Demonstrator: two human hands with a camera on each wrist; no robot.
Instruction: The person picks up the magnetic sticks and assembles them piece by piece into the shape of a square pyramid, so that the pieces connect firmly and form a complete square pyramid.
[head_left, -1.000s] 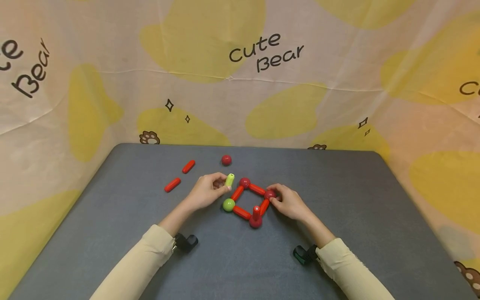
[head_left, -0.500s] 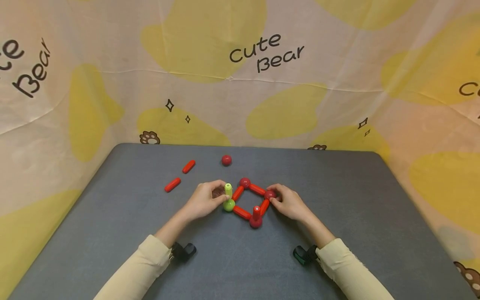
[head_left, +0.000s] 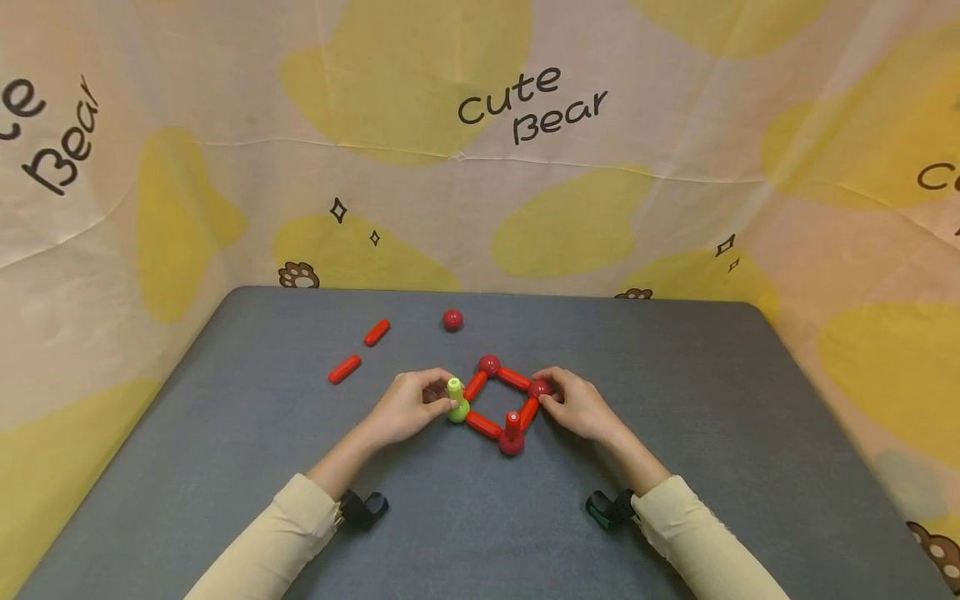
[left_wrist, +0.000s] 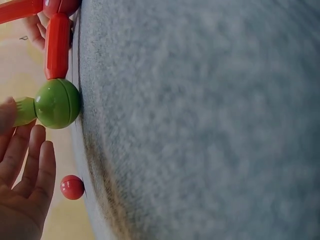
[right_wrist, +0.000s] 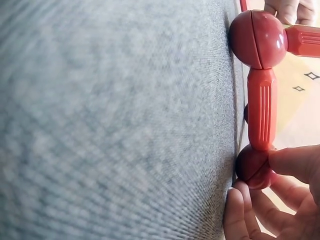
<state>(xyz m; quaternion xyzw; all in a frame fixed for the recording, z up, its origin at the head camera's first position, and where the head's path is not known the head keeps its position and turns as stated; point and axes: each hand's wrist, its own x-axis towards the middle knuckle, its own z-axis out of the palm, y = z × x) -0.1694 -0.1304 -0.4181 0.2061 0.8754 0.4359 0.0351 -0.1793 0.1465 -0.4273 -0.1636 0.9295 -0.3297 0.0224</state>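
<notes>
My left hand pinches a yellow-green rod that stands upright on the green ball. In the left wrist view the rod's end meets the green ball. That ball is one corner of a four-sided frame of red rods and balls lying on the table. At the right corner, my right hand holds a red ball between thumb and fingers. The near corner's red ball carries an upright red rod. Another red ball forms the far corner.
Two loose red rods, a nearer one and a farther one, lie at the back left of the grey table. A loose red ball sits behind the frame. A printed cloth hangs beyond the table's back edge.
My left hand has brought the yellow-green rod down and towards me onto the green ball, where it now stands upright and slightly lower than half a second ago. The right hand stays put.
</notes>
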